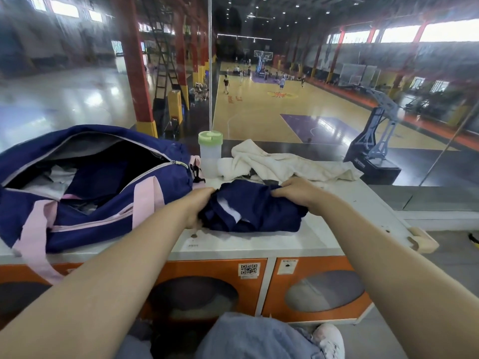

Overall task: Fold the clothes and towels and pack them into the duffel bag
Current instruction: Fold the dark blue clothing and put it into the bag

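Between the two hands, on the white counter top [259, 242]: crumpled navy fabric garment [255, 212], left hand [198, 207] gripping one end, right hand [298, 190] clutching the other. Beyond the right fingers: rumpled cream towel [285, 164]. Left of the left fingers: open navy duffel bag with pink straps [103, 187]. Advised: spread flat, align edges before folding.
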The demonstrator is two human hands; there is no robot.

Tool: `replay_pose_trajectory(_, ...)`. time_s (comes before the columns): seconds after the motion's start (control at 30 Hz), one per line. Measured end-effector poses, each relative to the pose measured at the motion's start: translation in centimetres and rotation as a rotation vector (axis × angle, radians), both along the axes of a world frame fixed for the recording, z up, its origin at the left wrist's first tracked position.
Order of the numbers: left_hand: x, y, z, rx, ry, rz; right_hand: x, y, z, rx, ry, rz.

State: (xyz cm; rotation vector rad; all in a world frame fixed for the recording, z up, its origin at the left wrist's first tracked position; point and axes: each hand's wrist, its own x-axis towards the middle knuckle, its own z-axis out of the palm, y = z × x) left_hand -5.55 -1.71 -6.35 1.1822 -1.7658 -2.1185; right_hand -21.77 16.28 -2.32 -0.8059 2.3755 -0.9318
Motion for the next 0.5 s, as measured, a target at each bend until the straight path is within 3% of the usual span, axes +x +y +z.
replay_pose_trajectory(0.07,-0.8,-0.8,0.5,0.026,0.041,0.081,-0.4,-1.2,-0.2,0.046,0.009,-0.045)
replay_pose_trajectory(0.13,-1.5,-1.0,0.9,-0.129,0.074,0.131,-0.8,-2.1,-0.4,0.121,0.051,-0.049)
replay_pose_trajectory(0.2,-1.3,-0.4,1.3,-0.564,0.125,0.193,-0.8,-2.9,-0.4,0.184,0.092,-0.039)
replay_pose_trajectory(0.23,-0.9,0.1,1.3,-0.851,0.234,0.171,-0.6,-3.2,-0.4,0.21,0.112,-0.029)
replay_pose_trajectory(0.3,0.5,1.9,2.2,-1.452,0.483,-0.139,-0.6,-3.8,-0.5,0.243,0.14,-0.013)
replay_pose_trajectory(0.37,0.5,2.7,1.4,-1.965,0.467,-0.606,-0.4,-4.2,-0.4,0.28,0.144,0.001)
replay_pose_trajectory(0.43,-0.3,2.6,-0.2,-2.143,0.285,-0.803,-0.4,-4.3,-0.4,0.312,0.126,0.03)
replay_pose_trajectory(0.5,-0.8,1.8,-0.7,-2.012,0.187,-0.793,-0.5,-3.9,-0.4,0.314,0.157,0.075)
